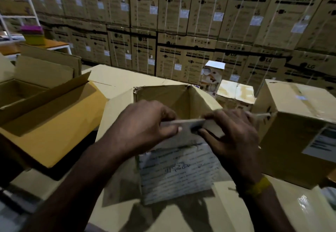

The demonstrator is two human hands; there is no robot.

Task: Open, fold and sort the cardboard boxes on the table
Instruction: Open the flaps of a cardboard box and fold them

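Your left hand [143, 124] and right hand [234, 137] both pinch the near top flap of the small open brown cardboard box [174, 140], fingers curled over its thin corrugated edge. That box stands upright in the middle of the glossy tan table [272, 213], a wrinkled white printed label across its near face. To your left lies a wide, shallow, yellow-brown open carton [45, 122], flaps raised. On your right sits a taped, closed cube-shaped cardboard box [298, 128], tilted. Behind, stacked washing-machine cartons [181, 13] form a wall.
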